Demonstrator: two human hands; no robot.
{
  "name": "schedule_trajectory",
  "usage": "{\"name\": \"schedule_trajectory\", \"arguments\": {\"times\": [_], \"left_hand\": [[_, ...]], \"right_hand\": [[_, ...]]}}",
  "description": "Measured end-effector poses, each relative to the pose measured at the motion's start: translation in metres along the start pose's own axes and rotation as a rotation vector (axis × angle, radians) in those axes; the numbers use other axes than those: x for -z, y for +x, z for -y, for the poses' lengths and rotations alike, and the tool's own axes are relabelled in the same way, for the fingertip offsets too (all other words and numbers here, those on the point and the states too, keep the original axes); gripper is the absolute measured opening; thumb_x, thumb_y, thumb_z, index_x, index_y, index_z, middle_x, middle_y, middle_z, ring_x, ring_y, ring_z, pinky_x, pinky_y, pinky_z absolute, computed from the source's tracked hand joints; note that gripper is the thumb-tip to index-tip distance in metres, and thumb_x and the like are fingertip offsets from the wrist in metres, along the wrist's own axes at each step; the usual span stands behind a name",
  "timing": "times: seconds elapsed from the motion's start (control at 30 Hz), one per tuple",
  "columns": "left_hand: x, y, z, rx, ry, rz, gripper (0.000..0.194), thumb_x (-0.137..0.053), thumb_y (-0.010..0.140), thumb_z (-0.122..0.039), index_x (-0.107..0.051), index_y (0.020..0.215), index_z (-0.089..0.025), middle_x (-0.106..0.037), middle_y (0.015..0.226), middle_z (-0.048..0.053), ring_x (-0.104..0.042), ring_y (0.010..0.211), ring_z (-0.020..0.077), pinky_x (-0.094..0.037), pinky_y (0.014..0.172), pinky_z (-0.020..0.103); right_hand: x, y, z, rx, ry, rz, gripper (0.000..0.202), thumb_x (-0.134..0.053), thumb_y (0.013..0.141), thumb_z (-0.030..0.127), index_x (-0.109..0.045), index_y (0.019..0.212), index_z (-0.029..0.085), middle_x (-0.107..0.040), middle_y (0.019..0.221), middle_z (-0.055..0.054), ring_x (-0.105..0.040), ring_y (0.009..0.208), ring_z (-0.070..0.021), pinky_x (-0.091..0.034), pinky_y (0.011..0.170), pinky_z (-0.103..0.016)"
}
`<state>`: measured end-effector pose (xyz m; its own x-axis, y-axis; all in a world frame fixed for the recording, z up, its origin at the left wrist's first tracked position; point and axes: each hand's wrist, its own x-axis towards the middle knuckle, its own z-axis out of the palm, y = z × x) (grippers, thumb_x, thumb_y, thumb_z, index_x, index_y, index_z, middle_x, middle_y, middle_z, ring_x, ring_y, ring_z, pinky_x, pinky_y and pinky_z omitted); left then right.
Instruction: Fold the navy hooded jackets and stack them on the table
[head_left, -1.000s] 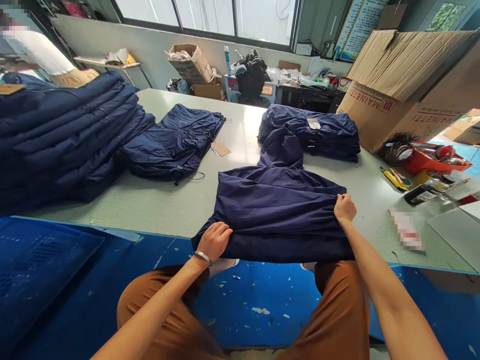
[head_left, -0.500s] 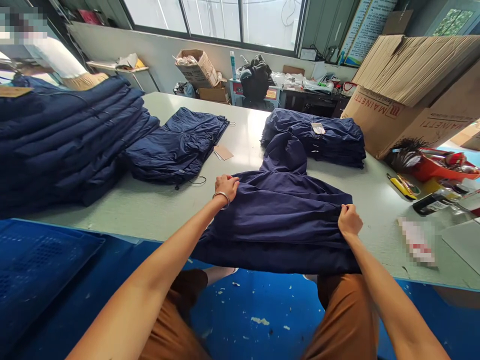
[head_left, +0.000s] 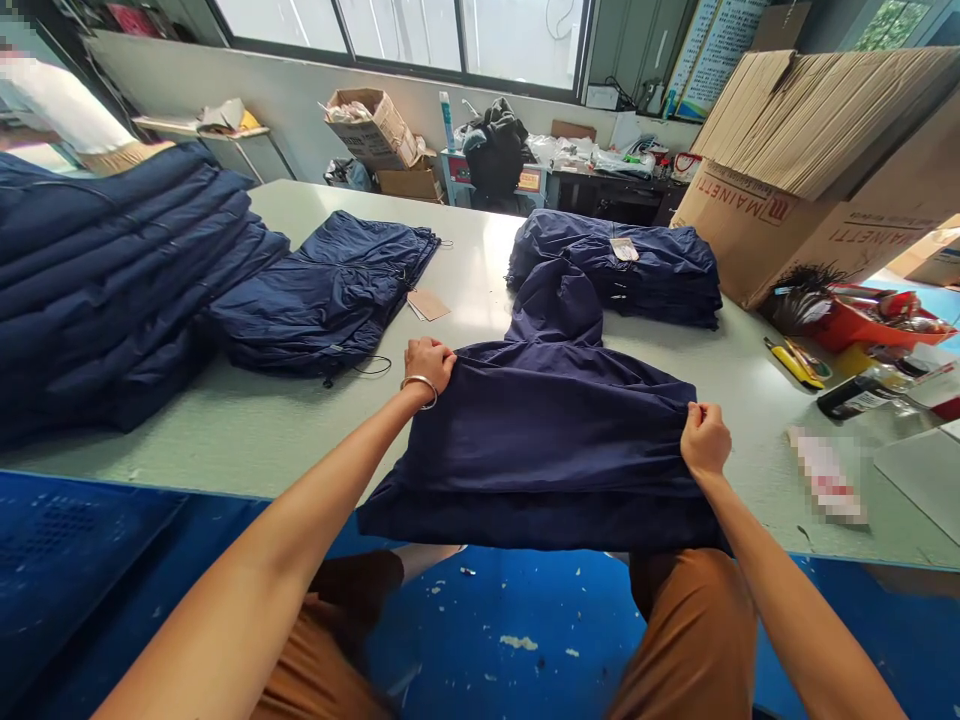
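Note:
A navy hooded jacket lies across the table's front edge, its hood pointing away from me and its lower part hanging over the edge. My left hand, with a bangle at the wrist, is closed on the jacket's left side. On the opposite side my right hand pinches the fabric in a closed grip. Between both hands the cloth is drawn fairly flat, with a few creases near the right. Just beyond the hood rests a stack of folded navy jackets with a tag on top.
A tall pile of navy garments stands at left, beside a folded navy garment with a paper tag. On the right are a large carton, a red tray, a yellow cutter and a dark bottle.
The jacket's front has been pulled wider and smoother between my hands. My left hand has shifted outward to the left. The view has turned slightly.

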<state>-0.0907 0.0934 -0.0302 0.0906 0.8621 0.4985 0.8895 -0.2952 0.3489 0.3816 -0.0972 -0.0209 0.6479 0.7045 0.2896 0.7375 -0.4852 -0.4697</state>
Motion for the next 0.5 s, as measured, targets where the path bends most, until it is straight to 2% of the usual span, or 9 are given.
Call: {"name": "schedule_trajectory", "arguments": {"times": [0.1, 0.2, 0.27, 0.4, 0.5], "left_hand": [[0.01, 0.005, -0.002, 0.071, 0.056, 0.049, 0.029, -0.059, 0.091, -0.038, -0.065, 0.074, -0.016, -0.061, 0.097, 0.012, -0.044, 0.104, 0.0283, -0.037, 0.098, 0.053], [0.014, 0.006, -0.011, 0.121, 0.115, 0.151, 0.025, -0.057, 0.089, -0.038, -0.07, 0.079, -0.02, -0.062, 0.108, 0.013, -0.045, 0.112, 0.0332, -0.038, 0.1, 0.055], [0.013, 0.003, -0.018, 0.158, 0.118, 0.182, 0.026, -0.053, 0.09, -0.036, -0.073, 0.09, -0.02, -0.062, 0.116, 0.014, -0.045, 0.117, 0.0347, -0.039, 0.102, 0.056], [0.012, -0.009, -0.025, 0.251, 0.093, 0.123, 0.043, -0.045, 0.093, -0.037, -0.065, 0.126, -0.018, -0.05, 0.141, 0.014, -0.039, 0.13, 0.0375, -0.036, 0.106, 0.06], [0.019, -0.024, -0.025, 0.241, 0.082, 0.075, 0.049, -0.04, 0.095, -0.038, -0.056, 0.137, -0.018, -0.043, 0.15, 0.012, -0.035, 0.136, 0.0371, -0.033, 0.109, 0.061]], "right_hand": [[0.004, 0.003, -0.003, 0.048, 0.032, -0.073, 0.032, -0.038, 0.1, 0.035, -0.061, 0.108, 0.015, -0.07, 0.089, -0.012, -0.063, 0.075, -0.0235, -0.031, 0.064, -0.03], [0.001, 0.004, -0.003, 0.028, -0.025, -0.036, 0.032, -0.038, 0.101, 0.035, -0.062, 0.108, 0.015, -0.07, 0.087, -0.011, -0.062, 0.072, -0.0223, -0.03, 0.063, -0.029], [-0.004, 0.005, -0.002, 0.004, -0.078, 0.02, 0.033, -0.038, 0.101, 0.036, -0.062, 0.11, 0.015, -0.069, 0.087, -0.012, -0.063, 0.073, -0.0228, -0.031, 0.064, -0.029], [-0.009, 0.008, -0.005, -0.04, -0.14, 0.093, 0.035, -0.036, 0.101, 0.033, -0.06, 0.117, 0.014, -0.07, 0.095, -0.016, -0.066, 0.081, -0.0257, -0.037, 0.07, -0.032], [-0.005, 0.009, -0.013, 0.007, -0.109, 0.062, 0.036, -0.035, 0.099, 0.029, -0.061, 0.118, 0.013, -0.068, 0.109, -0.018, -0.065, 0.093, -0.0276, -0.041, 0.076, -0.035]]}}
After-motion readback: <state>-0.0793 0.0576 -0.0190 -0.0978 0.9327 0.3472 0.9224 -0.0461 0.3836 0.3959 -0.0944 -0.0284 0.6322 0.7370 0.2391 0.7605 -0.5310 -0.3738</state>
